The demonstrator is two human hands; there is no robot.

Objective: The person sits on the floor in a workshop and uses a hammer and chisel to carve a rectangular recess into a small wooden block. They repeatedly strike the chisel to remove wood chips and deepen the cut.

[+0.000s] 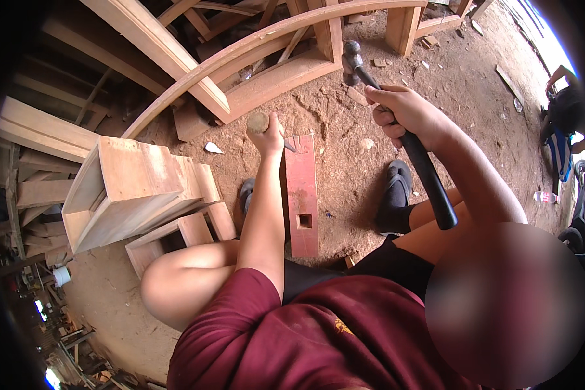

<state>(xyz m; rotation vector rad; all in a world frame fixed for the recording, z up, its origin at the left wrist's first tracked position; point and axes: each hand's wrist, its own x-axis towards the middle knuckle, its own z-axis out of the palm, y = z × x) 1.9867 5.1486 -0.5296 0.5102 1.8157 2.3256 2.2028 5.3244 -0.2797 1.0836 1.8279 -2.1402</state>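
Wrapped around a chisel [258, 122], my left hand [270, 138] is closed, the round butt of the handle facing up. The chisel's metal blade points down to the right, over the far end of a reddish wooden beam [301, 185]; whether its tip touches the wood I cannot tell. A square mortise hole [303, 221] is cut near the beam's closer end. To the right, my right hand [404, 116] grips a hammer [429, 179] by its black handle, close to the middle. The hammer's dark metal head [352, 63] is raised, apart from the chisel.
A curved wooden frame [240, 55] spans the far side. Stacked pale timber pieces [136, 172] stand at my left. My feet [395, 192] flank the beam on a dirt floor with wood scraps. A dark bag with blue [558, 153] lies far right.
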